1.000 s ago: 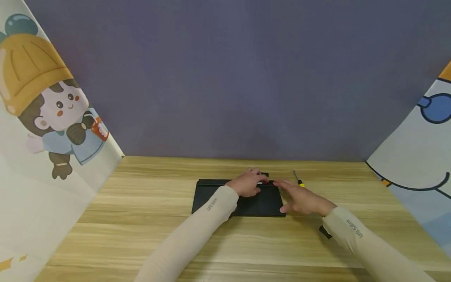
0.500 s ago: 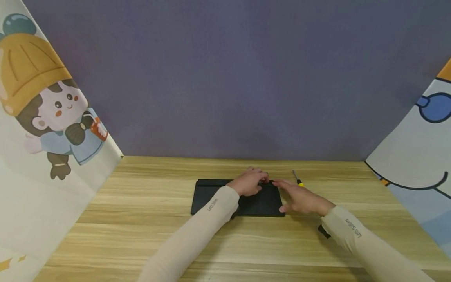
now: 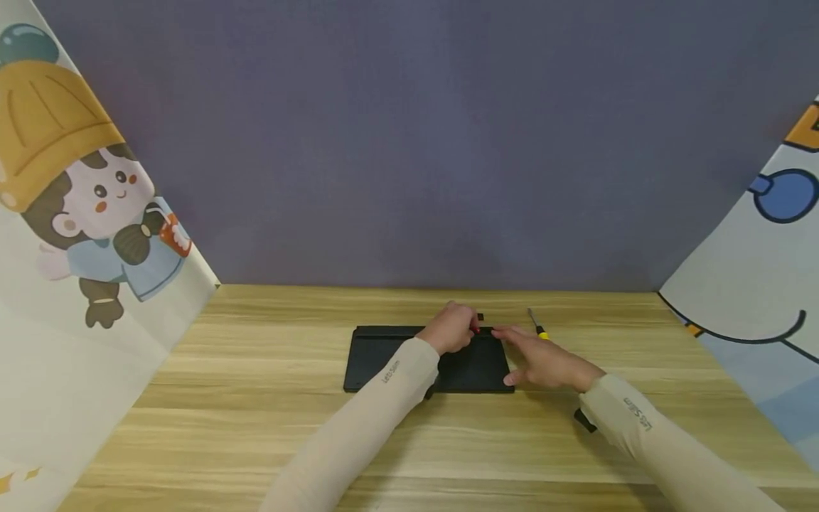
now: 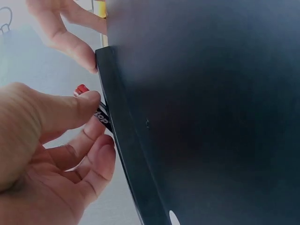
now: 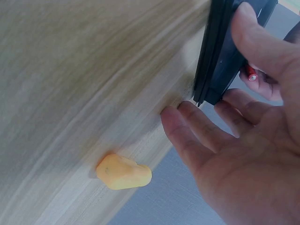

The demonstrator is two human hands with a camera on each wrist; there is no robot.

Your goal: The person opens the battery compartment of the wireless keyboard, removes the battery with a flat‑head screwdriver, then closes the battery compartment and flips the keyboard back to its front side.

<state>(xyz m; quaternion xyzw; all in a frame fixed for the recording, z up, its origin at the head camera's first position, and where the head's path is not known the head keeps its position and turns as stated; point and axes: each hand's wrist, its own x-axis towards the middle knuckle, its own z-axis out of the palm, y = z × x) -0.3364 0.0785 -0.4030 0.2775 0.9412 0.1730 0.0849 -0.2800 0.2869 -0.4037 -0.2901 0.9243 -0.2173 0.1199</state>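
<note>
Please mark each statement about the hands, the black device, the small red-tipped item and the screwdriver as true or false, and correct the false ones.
1. The left hand pinches a small red-tipped item at the far edge of the flat black device. True.
2. The right hand grips the screwdriver. False: the screwdriver lies on the wooden table beyond that hand, which rests with straight fingers at the device's right edge.
3. The black device stands upright. False: it lies flat on the table.
4. The screwdriver handle is yellow. True.
5. Both arms wear beige sleeves. True.
</note>
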